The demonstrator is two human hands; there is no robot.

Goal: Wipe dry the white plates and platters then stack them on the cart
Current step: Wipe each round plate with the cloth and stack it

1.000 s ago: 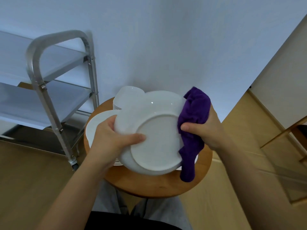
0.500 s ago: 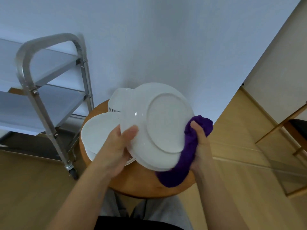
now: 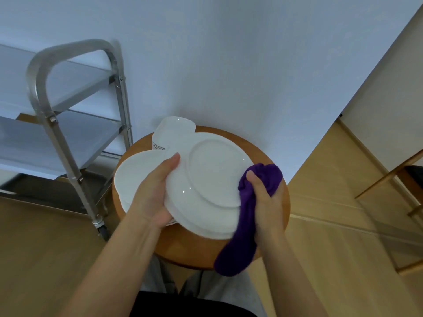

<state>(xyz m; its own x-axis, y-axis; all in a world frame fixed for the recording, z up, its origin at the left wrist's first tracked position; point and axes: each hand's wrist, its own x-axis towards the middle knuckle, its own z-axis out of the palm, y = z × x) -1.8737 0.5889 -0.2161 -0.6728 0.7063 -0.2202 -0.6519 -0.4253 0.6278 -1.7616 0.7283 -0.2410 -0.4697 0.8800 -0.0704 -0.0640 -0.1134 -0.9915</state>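
Steel cart stands at the far left, near the round wooden desk. I see my left hand with fingers curled on the left rim of the white plate, underside up above the desk. At its right edge my right hand grips the purple cloth.

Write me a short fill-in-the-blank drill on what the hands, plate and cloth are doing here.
1. The right hand grips a cloth whose colour is ____.
2. The left hand holds the white plate with its ____ facing the camera.
3. More plates wait on a round wooden ____.
4. The metal cart stands to the ____ of the plates.

Missing words: purple; underside; table; left
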